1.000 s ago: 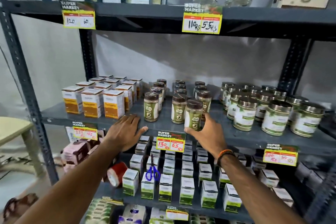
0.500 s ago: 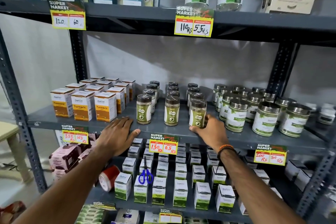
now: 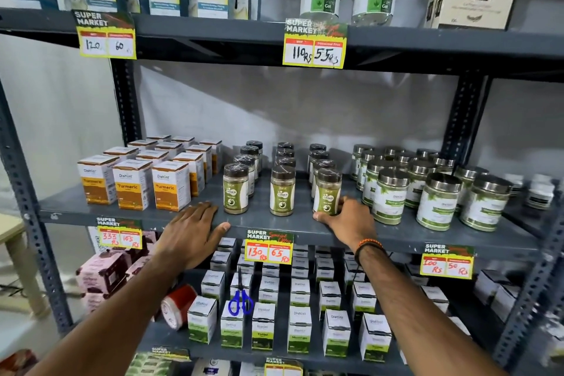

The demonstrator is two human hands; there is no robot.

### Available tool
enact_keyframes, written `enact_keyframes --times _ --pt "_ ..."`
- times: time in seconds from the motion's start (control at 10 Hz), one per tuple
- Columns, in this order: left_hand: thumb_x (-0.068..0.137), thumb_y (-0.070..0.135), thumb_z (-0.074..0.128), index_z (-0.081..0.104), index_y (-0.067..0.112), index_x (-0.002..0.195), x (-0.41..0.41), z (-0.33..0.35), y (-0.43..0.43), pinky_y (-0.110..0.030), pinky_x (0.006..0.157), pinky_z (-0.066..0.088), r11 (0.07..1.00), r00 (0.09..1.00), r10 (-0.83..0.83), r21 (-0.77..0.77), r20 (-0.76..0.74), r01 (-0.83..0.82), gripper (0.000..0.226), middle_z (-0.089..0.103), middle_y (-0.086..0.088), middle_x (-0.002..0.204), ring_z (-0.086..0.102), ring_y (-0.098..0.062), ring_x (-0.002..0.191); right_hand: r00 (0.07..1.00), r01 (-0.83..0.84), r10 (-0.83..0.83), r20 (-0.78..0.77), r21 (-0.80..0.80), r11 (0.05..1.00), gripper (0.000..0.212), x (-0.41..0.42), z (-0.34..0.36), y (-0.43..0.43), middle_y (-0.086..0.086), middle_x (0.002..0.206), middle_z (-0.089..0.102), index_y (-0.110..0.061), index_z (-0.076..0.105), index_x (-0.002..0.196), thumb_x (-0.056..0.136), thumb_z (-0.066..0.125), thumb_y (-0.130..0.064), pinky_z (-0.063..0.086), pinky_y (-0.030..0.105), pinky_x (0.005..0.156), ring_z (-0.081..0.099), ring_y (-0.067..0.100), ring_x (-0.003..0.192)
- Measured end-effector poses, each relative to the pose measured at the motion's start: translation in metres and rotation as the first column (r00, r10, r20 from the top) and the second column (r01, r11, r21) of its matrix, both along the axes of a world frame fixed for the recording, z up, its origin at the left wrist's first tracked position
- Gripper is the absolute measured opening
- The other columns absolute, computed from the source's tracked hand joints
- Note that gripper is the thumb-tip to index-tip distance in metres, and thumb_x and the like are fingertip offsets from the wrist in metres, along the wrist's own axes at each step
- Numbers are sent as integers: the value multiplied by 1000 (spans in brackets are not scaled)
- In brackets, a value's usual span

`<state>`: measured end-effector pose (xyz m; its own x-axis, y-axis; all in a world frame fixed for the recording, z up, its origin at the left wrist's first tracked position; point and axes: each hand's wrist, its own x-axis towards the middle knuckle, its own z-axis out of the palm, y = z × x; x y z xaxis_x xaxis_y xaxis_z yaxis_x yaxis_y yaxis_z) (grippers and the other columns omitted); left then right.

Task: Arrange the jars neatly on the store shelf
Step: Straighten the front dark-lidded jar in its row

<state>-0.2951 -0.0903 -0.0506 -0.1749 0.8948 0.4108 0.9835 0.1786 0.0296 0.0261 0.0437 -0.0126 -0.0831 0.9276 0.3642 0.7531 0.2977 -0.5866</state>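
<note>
Three rows of small brown-lidded jars with green labels run front to back on the middle shelf (image 3: pixel 427 235). The front jars of the left row (image 3: pixel 235 189) and middle row (image 3: pixel 282 191) stand upright and untouched. My right hand (image 3: pixel 351 223) is wrapped around the base of the right row's front jar (image 3: pixel 327 189), thumb in front and fingers behind; the jar stands upright on the shelf. My left hand (image 3: pixel 190 232) lies flat on the shelf's front edge, just left of the left row, holding nothing.
Orange turmeric boxes (image 3: pixel 132 185) stand to the left of the jars, and larger steel-lidded jars (image 3: pixel 439 201) crowd the right. A price tag (image 3: pixel 268 246) hangs from the shelf edge. Blue scissors (image 3: pixel 240 302) lie among boxes on the shelf below. The upper shelf (image 3: pixel 213 40) overhangs.
My right hand has slid the right row's front jar back from the shelf edge, about level with the other two front jars. My left hand has stayed on the edge.
</note>
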Motion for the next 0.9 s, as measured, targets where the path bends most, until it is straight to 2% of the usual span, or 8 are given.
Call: enact_keyframes --times 0.5,0.6,0.7,0.8,0.9 --pt "93 76 5 37 12 156 1 2 -2 -46 122 27 1000 1000 0 -13 12 1 95 42 -13 161 37 -29 148 999 21 -21 35 -7 1000 55 0 -3 7 -7 97 79 -27 74 105 69 83 -68 61 37 78 73 18 88" --pt "91 78 2 33 13 158 4 5 -3 -45 123 24 1000 1000 9 -30 10 -8 98 38 -13 163 34 -27 150 999 -28 27 -32 -35 999 82 6 -3 4 -4 102 78 -22 71 116 57 82 -77 61 37 76 73 18 92" --pt "85 84 -1 32 13 157 8 15 -10 -45 123 23 996 999 -1 -87 34 4 107 36 -13 164 32 -27 150 987 -102 99 -125 -24 994 112 26 11 -16 7 140 65 -11 51 149 61 83 -73 57 28 84 69 22 113" --pt "86 87 7 40 18 151 16 35 -24 -51 114 39 999 1000 -22 -33 -15 22 100 45 -12 158 39 -27 145 967 -117 167 -190 250 961 86 72 46 -82 -3 143 64 -22 51 148 75 76 -60 53 22 92 67 12 118" --pt "94 77 18 44 13 148 37 88 -38 -55 108 43 978 991 -62 189 -119 84 87 51 -17 151 43 -32 143 839 -167 408 -361 542 823 50 135 100 -174 -7 124 74 -29 65 131 85 80 -42 57 19 87 71 8 108"
